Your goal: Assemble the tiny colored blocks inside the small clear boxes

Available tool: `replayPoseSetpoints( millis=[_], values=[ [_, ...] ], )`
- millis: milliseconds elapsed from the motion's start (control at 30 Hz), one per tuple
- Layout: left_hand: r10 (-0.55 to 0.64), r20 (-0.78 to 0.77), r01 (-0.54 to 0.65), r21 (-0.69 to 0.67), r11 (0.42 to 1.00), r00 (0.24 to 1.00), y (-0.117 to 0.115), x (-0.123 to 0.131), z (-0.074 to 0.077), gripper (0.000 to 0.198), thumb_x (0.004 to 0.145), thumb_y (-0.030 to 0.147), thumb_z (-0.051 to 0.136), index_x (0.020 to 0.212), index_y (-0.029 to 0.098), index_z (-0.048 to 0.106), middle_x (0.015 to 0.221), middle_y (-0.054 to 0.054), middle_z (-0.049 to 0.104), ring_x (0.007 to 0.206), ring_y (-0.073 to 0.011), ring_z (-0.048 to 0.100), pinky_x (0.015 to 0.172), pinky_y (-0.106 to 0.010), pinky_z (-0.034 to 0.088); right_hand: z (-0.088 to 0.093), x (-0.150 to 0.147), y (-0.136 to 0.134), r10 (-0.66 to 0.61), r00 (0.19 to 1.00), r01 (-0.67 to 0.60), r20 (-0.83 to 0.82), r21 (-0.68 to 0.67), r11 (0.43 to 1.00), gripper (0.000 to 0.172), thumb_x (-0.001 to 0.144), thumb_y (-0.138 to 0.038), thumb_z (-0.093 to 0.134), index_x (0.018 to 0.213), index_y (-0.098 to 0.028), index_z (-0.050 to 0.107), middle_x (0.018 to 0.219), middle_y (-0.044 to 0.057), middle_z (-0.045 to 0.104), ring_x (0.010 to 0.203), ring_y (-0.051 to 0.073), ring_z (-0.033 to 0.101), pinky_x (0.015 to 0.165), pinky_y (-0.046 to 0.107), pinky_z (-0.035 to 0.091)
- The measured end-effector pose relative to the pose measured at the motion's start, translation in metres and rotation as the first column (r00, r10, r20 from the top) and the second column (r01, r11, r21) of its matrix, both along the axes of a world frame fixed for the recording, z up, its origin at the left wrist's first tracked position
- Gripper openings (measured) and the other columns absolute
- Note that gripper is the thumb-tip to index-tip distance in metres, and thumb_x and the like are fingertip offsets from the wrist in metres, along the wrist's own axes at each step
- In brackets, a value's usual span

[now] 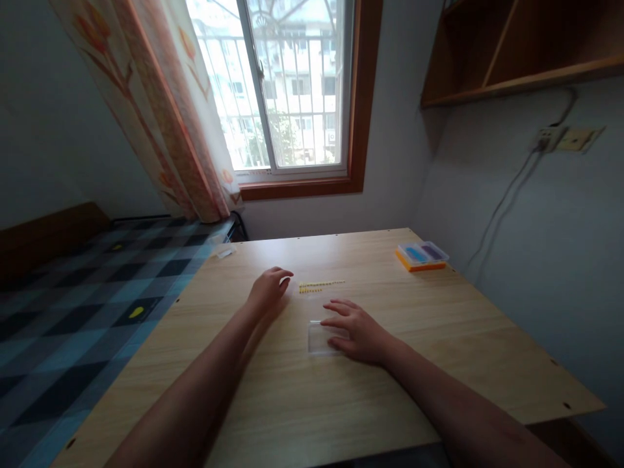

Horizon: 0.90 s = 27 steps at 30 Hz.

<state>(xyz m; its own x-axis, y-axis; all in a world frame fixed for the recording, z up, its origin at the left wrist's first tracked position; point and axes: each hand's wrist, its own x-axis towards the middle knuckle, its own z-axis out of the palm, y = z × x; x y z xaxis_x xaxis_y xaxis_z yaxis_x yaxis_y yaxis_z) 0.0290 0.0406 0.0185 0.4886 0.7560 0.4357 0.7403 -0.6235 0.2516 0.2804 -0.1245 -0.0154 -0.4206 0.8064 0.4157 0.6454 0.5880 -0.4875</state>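
My left hand (271,286) hovers or rests just left of short rows of small yellow pieces (322,284) on the table. Its thumb and index finger are apart, and I see nothing between them. Over a clear plastic tray (319,339) is my right hand (358,331), its fingers spread and holding nothing I can see. The right hand hides part of the tray's right side; whether the fingers touch it I cannot tell. The yellow pieces are too small to name.
The wooden table (273,403) carries an orange box with a clear compartment case (423,252) at its back right. A scrap of clear plastic (224,250) lies at the back left corner. Left of the table is a checked bed (97,279); a shelf (487,91) overhangs the right.
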Motion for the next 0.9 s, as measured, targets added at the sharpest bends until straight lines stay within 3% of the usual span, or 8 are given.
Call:
replayPoseSetpoints(
  millis=[133, 233, 400, 633, 900],
  values=[
    [-0.067, 0.014, 0.068, -0.054, 0.996, 0.998, 0.012, -0.004, -0.030, 0.032, 0.091, 0.023, 0.050, 0.107, 0.020, 0.078, 0.108, -0.008, 0.075, 0.096, -0.0220, 0.070, 0.092, -0.035, 0.056, 0.000, 0.001, 0.000, -0.024, 1.000, 0.024, 0.004, -0.009, 1.000, 0.039, 0.082, -0.027, 0.076, 0.121, -0.025, 0.075, 0.144, 0.012, 0.060, 0.139, 0.031, 0.048, 0.114, 0.052, 0.040],
    [-0.116, 0.023, 0.118, -0.067, 0.991, 0.993, 0.014, -0.005, -0.039, 0.034, 0.092, 0.025, 0.051, 0.112, 0.022, 0.078, 0.114, -0.008, 0.074, 0.104, -0.0228, 0.068, 0.097, -0.037, 0.054, -0.001, 0.001, 0.000, -0.032, 0.999, 0.032, 0.010, -0.012, 0.999, 0.039, 0.082, -0.029, 0.077, 0.121, -0.025, 0.075, 0.145, 0.012, 0.059, 0.140, 0.032, 0.047, 0.115, 0.054, 0.040],
    [-0.144, 0.024, 0.145, -0.080, 0.986, 0.989, 0.019, -0.005, -0.044, 0.029, 0.092, 0.024, 0.055, 0.107, 0.027, 0.080, 0.113, -0.007, 0.075, 0.104, -0.0233, 0.067, 0.100, -0.039, 0.052, -0.001, 0.000, -0.001, -0.020, 0.999, 0.020, 0.036, -0.018, 1.000, 0.042, 0.082, -0.028, 0.076, 0.124, -0.027, 0.073, 0.148, 0.011, 0.057, 0.142, 0.032, 0.044, 0.115, 0.055, 0.039],
    [-0.047, 0.065, 0.053, -0.082, 0.995, 0.997, 0.017, -0.010, -0.045, 0.028, 0.093, 0.031, 0.056, 0.099, 0.022, 0.081, 0.115, -0.011, 0.072, 0.106, -0.0271, 0.066, 0.100, -0.042, 0.052, -0.001, -0.001, -0.002, -0.031, 0.999, 0.033, 0.037, -0.030, 0.999, 0.041, 0.082, -0.028, 0.076, 0.123, -0.027, 0.074, 0.150, 0.012, 0.053, 0.144, 0.032, 0.042, 0.116, 0.054, 0.038],
    [0.011, 0.117, 0.001, -0.097, 0.995, 0.993, 0.021, -0.010, -0.043, 0.020, 0.083, 0.028, 0.061, 0.085, 0.019, 0.078, 0.105, -0.011, 0.072, 0.105, -0.0286, 0.066, 0.102, -0.044, 0.051, -0.002, 0.000, -0.003, -0.026, 0.999, 0.026, 0.031, -0.010, 1.000, 0.041, 0.082, -0.027, 0.076, 0.124, -0.028, 0.073, 0.150, 0.012, 0.054, 0.144, 0.033, 0.042, 0.115, 0.056, 0.039]
  ],
)
